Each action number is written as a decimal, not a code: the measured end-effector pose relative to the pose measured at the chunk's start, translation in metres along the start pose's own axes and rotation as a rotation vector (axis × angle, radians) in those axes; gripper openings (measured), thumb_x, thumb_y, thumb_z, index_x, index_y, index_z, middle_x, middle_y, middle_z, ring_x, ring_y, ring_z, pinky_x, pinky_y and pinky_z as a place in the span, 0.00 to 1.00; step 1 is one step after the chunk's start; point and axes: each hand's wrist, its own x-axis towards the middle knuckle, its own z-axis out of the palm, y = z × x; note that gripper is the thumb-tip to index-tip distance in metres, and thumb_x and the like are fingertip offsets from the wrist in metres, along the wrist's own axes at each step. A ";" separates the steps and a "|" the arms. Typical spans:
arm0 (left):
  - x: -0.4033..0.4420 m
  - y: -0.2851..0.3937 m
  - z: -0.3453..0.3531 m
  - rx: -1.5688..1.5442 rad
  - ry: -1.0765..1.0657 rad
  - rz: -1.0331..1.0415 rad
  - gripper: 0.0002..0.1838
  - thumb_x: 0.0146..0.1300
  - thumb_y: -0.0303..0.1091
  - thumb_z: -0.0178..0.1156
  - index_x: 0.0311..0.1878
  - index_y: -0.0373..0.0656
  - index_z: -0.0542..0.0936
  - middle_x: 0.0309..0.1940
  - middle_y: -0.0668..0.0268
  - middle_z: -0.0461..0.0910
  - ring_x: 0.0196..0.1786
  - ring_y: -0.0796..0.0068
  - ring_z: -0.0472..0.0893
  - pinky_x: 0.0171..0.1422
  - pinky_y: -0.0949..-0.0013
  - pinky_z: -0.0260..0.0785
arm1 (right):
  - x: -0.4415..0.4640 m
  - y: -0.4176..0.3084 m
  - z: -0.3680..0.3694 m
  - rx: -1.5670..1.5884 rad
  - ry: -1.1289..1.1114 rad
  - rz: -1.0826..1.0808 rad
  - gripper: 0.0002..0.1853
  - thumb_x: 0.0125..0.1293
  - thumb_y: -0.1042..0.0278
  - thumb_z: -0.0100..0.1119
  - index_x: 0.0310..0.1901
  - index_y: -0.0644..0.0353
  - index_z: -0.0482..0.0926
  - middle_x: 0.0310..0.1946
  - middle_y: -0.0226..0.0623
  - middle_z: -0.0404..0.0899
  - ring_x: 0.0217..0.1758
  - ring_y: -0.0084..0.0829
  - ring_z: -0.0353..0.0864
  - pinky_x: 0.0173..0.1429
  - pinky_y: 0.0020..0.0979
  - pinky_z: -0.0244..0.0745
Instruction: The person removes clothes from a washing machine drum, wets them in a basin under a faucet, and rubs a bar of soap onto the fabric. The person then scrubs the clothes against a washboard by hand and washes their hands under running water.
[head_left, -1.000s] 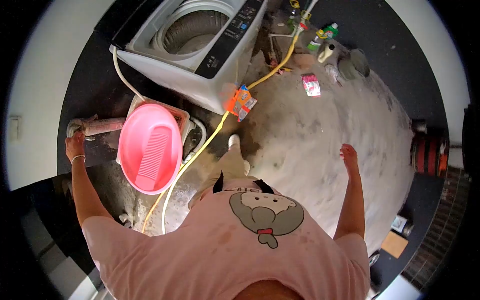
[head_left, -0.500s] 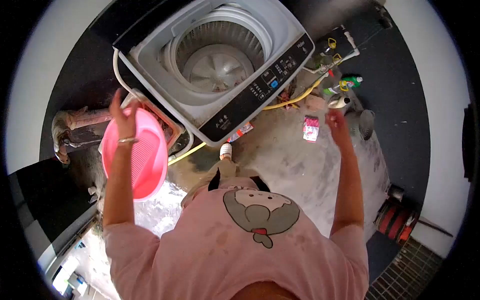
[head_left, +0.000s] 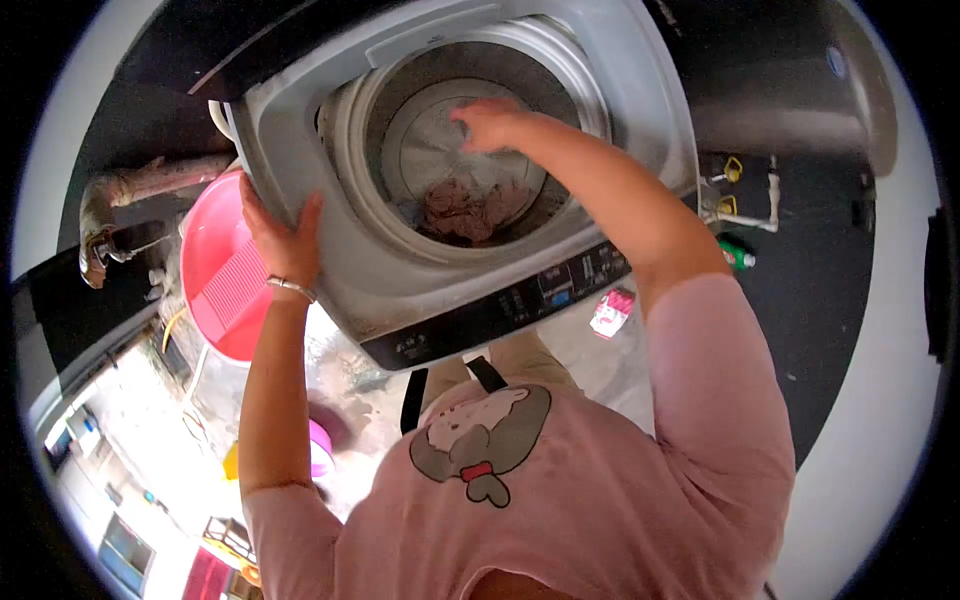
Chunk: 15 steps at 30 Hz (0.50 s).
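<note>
A top-loading washing machine (head_left: 360, 290) stands in front of me with its lid up. My right hand (head_left: 487, 124) reaches over the drum opening, its fingers apart and holding nothing, above and behind the cloth. A crumpled pinkish-brown cloth (head_left: 470, 212) lies on the near side of the drum floor. My left hand (head_left: 285, 238) is at the machine's left edge, thumb and fingers spread, with nothing in it. Beside that hand, to the left, is a pink basin (head_left: 205, 240) with a ridged washboard (head_left: 232, 288) in it.
Pipes (head_left: 165, 182) run along the wall at the left. A pink and white packet (head_left: 611, 313) lies on the floor. At the right are a green bottle (head_left: 738, 255) and a white pipe (head_left: 772, 205). A purple container (head_left: 320, 450) is at the lower left.
The view has moved closer over the washing machine, and the cloth in the drum now shows. My right hand has moved left over the drum; my left hand has come to the machine's edge.
</note>
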 end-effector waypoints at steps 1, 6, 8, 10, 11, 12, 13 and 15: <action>0.000 0.002 -0.002 -0.025 -0.009 -0.044 0.47 0.46 0.29 0.67 0.67 0.36 0.50 0.63 0.48 0.58 0.65 0.50 0.59 0.68 0.56 0.51 | 0.016 0.001 0.012 -0.126 -0.116 -0.044 0.40 0.51 0.47 0.64 0.65 0.47 0.59 0.58 0.42 0.67 0.58 0.40 0.70 0.57 0.39 0.68; 0.003 0.007 -0.005 0.010 -0.012 -0.164 0.45 0.47 0.27 0.65 0.68 0.38 0.52 0.63 0.48 0.59 0.65 0.50 0.61 0.68 0.57 0.53 | 0.096 0.018 0.143 -0.495 -0.545 -0.354 0.67 0.33 0.43 0.75 0.70 0.42 0.37 0.71 0.45 0.36 0.63 0.47 0.64 0.62 0.42 0.64; 0.005 0.011 -0.007 0.028 -0.010 -0.185 0.45 0.47 0.25 0.65 0.68 0.39 0.52 0.63 0.49 0.60 0.65 0.51 0.61 0.68 0.58 0.53 | 0.094 0.016 0.167 -0.420 -0.617 -0.428 0.71 0.28 0.46 0.78 0.70 0.41 0.34 0.71 0.47 0.30 0.64 0.50 0.62 0.64 0.45 0.61; 0.006 0.012 -0.006 0.040 -0.015 -0.182 0.45 0.46 0.24 0.64 0.68 0.40 0.52 0.63 0.49 0.60 0.65 0.50 0.61 0.68 0.58 0.53 | 0.082 0.007 0.188 -0.378 -0.600 -0.435 0.70 0.29 0.48 0.79 0.71 0.42 0.35 0.71 0.48 0.28 0.64 0.50 0.61 0.65 0.47 0.59; 0.006 0.013 -0.007 0.013 -0.011 -0.197 0.44 0.47 0.25 0.64 0.68 0.40 0.52 0.63 0.51 0.60 0.65 0.53 0.62 0.68 0.59 0.53 | 0.082 0.004 0.199 -0.350 -0.603 -0.446 0.68 0.31 0.49 0.77 0.70 0.43 0.37 0.70 0.48 0.30 0.64 0.49 0.62 0.65 0.46 0.59; 0.008 0.015 -0.008 -0.015 -0.007 -0.210 0.44 0.47 0.25 0.63 0.68 0.41 0.53 0.63 0.53 0.61 0.65 0.56 0.62 0.68 0.60 0.53 | 0.083 -0.001 0.208 -0.303 -0.619 -0.442 0.65 0.33 0.49 0.75 0.70 0.44 0.38 0.70 0.48 0.33 0.64 0.49 0.62 0.64 0.45 0.60; 0.008 0.014 -0.008 -0.044 -0.003 -0.221 0.43 0.48 0.26 0.63 0.68 0.42 0.54 0.63 0.54 0.62 0.64 0.58 0.63 0.68 0.61 0.53 | 0.085 -0.003 0.220 -0.251 -0.639 -0.431 0.62 0.35 0.50 0.74 0.70 0.45 0.39 0.69 0.48 0.35 0.63 0.48 0.62 0.64 0.44 0.60; 0.009 0.015 -0.007 -0.035 0.010 -0.220 0.44 0.46 0.23 0.63 0.68 0.41 0.53 0.62 0.51 0.63 0.64 0.53 0.64 0.67 0.60 0.56 | 0.084 -0.008 0.236 -0.132 -0.690 -0.399 0.57 0.40 0.51 0.71 0.69 0.46 0.42 0.68 0.48 0.40 0.63 0.46 0.63 0.63 0.43 0.61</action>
